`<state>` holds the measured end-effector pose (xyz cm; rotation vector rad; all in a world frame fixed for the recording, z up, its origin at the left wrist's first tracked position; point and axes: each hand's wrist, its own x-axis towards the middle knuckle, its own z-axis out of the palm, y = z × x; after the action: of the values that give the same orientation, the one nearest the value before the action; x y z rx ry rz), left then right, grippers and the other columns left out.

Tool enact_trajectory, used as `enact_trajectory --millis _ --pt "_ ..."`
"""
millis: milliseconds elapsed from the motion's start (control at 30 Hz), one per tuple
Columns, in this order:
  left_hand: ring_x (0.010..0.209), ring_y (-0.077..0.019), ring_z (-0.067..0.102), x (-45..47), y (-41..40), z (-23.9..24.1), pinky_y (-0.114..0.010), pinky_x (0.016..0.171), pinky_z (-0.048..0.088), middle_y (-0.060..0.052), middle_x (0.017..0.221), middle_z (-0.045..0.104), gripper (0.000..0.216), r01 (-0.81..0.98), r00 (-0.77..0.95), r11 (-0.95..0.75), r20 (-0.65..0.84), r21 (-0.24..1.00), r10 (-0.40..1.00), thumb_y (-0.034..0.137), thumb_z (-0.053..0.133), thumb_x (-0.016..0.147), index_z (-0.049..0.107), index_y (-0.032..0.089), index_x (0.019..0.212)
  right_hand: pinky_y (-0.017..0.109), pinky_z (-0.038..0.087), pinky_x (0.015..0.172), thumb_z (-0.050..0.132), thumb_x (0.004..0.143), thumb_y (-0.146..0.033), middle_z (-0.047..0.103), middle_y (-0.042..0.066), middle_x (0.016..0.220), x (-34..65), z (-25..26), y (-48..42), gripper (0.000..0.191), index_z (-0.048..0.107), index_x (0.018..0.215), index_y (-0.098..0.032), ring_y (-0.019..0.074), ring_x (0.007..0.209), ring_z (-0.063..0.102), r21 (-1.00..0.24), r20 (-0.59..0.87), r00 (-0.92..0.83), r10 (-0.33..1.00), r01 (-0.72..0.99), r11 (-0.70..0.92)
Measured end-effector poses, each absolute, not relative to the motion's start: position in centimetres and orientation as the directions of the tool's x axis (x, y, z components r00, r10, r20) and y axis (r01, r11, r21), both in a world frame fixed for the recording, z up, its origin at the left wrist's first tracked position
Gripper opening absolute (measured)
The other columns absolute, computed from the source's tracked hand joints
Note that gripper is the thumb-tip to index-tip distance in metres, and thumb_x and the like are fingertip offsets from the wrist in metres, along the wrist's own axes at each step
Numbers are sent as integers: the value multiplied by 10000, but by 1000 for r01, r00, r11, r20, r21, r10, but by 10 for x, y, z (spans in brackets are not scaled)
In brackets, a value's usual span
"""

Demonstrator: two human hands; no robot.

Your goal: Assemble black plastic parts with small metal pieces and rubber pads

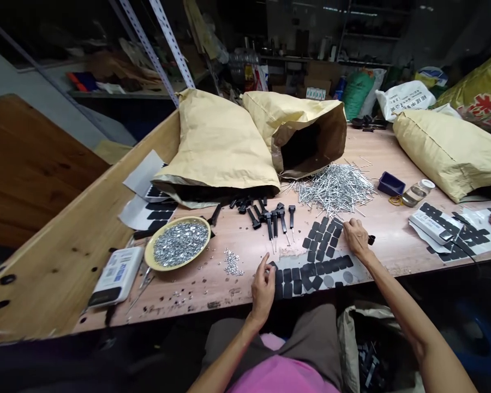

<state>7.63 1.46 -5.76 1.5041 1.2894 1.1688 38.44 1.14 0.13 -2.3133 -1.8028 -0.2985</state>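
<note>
Rod pile (334, 190) on table (366, 146), sack (311, 113) behind it, bowl (177, 268) left of it, tray (390, 189) right, pads (320, 245) in front

- The left hand (263, 286) hovers beside black pads (297, 286).
- The right hand (355, 237) is next to more small pads (319, 255).
- Metal pins (335, 188) lie heaped before an open sack (294, 106).
- A yellow bowl (167, 268) holds small metal pieces (180, 244).

Your pinkish-brown wood-grain bench (234, 234) carries, at left, a white boxy plastic device (118, 274) and a round yellow bowl (175, 268). Before you, in the near middle, lie black rounded-rectangular pads (287, 274); beyond them, a heap of thin silver metal rods (336, 189). Bulky tan paper sacks (225, 144) rest toward your far side, with a dark-blue rectangular tray (391, 183) at right.
</note>
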Motion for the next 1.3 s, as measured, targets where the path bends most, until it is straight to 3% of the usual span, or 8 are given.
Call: enact_trajectory --millis 233,367,533,700,800,967,1067,1300 --pt "615 -126 619 75 15 -65 -223 608 499 -25 716 620 449 248 -58 -137 155 959 986 394 503 832 564 148 1203 239 360 534 345 922 -186 538 30 694 360 -3 -8 314 595 732 -201 135 624 443 -119 135 -121 983 983 137" --pt "628 -132 630 76 16 -62 -223 605 508 -32 734 627 450 228 -81 -81 102 970 992 395 528 813 568 151 1189 253 327 500 322 930 -185 532 39 673 371 -1 -1 339 590 723 -193 145 607 429 -148 114 -190 975 967 205" --pt "623 -126 626 75 16 -61 -214 598 500 -27 731 623 438 238 -59 -65 81 969 995 375 529 815 563 153 1192 267 346 563 352 927 -169 548 52 696 375 -8 -8 306 583 727 -190 160 679 466 -51 70 -353 933 933 357" --pt "620 -114 622 74 16 -59 -203 606 492 -16 717 610 414 250 -33 -71 82 966 996 346 519 822 563 144 1181 281 346 573 307 953 -197 551 64 699 378 -18 -18 362 577 713 -189 171 700 473 52 107 -302 947 953 298" --pt "622 -113 624 74 16 -59 -202 608 493 -14 715 606 421 248 -38 -67 79 966 996 344 519 819 560 141 1185 279 346 559 328 945 -198 551 61 705 390 -20 -8 342 576 710 -189 163 674 459 -39 136 -295 946 952 303" --pt "630 -121 625 75 16 -60 -212 615 503 -23 731 615 439 249 -55 -51 66 967 996 369 537 807 563 148 1185 272 295 466 248 951 -185 525 53 695 402 -17 15 404 568 704 -188 130 545 359 -244 202 7 979 969 44" --pt "641 -123 630 75 16 -61 -214 623 508 -28 745 618 443 248 -76 -38 59 968 995 366 542 802 562 149 1187 262 333 483 342 929 -207 540 46 706 395 -21 17 324 580 710 -194 129 581 409 -281 151 -137 979 944 175" --pt "623 -114 626 77 17 -61 -206 611 501 -13 727 603 435 255 -72 -44 65 966 995 357 543 801 567 158 1186 255 319 467 294 931 -154 547 69 720 402 -22 14 362 584 715 -173 143 596 426 -139 156 -54 986 987 76"
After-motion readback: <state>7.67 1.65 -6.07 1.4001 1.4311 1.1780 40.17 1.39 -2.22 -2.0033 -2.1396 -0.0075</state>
